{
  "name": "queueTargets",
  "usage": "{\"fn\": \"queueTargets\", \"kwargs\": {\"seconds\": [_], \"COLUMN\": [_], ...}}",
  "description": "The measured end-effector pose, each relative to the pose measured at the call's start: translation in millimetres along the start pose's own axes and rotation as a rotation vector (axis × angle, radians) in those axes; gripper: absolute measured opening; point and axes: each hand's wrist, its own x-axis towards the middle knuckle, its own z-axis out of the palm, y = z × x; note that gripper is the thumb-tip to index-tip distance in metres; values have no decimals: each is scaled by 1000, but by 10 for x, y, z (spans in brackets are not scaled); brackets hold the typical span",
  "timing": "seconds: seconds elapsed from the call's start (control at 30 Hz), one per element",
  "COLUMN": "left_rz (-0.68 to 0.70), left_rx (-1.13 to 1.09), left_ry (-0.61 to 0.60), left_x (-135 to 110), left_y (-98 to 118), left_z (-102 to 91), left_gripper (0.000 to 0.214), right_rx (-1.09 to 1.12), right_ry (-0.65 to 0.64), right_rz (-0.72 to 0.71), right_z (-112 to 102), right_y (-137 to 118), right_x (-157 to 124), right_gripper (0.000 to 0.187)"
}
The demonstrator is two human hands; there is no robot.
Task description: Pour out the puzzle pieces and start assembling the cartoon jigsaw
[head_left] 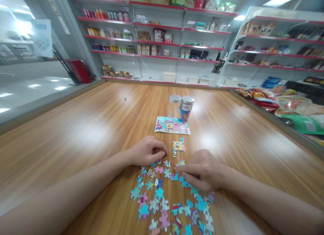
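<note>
Turquoise, pink and white jigsaw pieces (159,193) strewn loose over the wood-grain tabletop (108,117), probably spread out for easy telling apart. Just beyond, between both hands, a small cluster with a yellow SpongeBob face (178,146), seemingly set clear of the scatter to avoid mixing. Left hand (149,150) loosely curled near the cluster, thumb and forefinger close together; impossible to say whether pinching anything. Right hand (202,171) with forefinger stretched to a piece at the scatter's far edge, any grip unclear. Farther off, a SpongeBob picture sheet (172,126), face up, perhaps for easy viewing, with a clear jar (174,108) and labelled jar (186,108) at its far edge, possibly as weights.
</note>
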Motion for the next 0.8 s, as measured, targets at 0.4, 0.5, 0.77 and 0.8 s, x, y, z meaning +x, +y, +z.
{"fn": "queueTargets", "kwargs": {"seconds": [0.4,0.5,0.77,0.8], "left_rz": [1,-5,-3,7], "left_rx": [9,-27,-366,-389], "left_ry": [-10,-14,160,172], "left_x": [-1,1,37,38], "left_y": [-3,-11,-123,-148], "left_z": [7,14,-89,-103], "left_gripper": [20,20,26,28], "right_rx": [32,25,27,26], "right_ry": [35,26,-74,-73], "right_rz": [58,35,22,23], "right_z": [47,50,35,38], "right_y": [17,3,-94,-94], "right_x": [6,41,86,82], "right_gripper": [22,24,19,20]}}
